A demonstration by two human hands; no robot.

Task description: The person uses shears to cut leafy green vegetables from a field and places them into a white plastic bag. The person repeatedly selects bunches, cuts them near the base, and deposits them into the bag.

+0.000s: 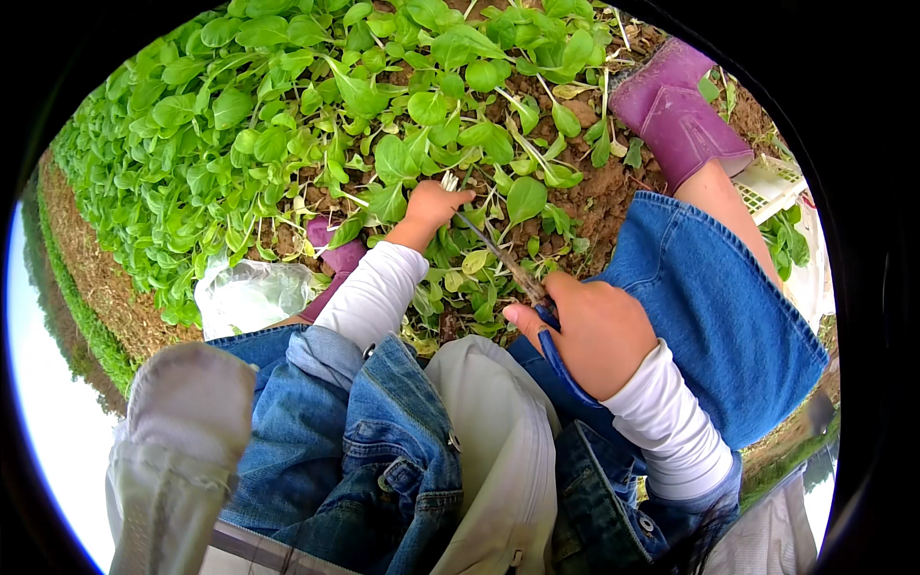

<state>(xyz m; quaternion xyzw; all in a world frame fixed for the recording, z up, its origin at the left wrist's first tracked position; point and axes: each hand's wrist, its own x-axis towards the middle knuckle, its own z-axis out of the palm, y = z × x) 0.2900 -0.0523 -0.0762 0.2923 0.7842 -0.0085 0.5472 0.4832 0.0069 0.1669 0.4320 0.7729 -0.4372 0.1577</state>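
My left hand (436,203) is closed around the pale cut stems (449,179) of a leafy plant among the greens (426,107). In my right hand (594,335) are scissors (508,261) with blue handles and soiled metal blades, which reach up-left toward my left hand, tips just below it. Small green plants and some yellowed leaves (475,260) lie under and around the blades, on brown soil (594,192). Whether the blades touch a stem is unclear.
A dense bed of greens fills the upper left. Purple boots (685,125) are on my feet; the left one is partly hidden. A clear plastic bag (244,287) lies at left. A white perforated crate (771,182) with greens stands at right, beside my denim-covered knee.
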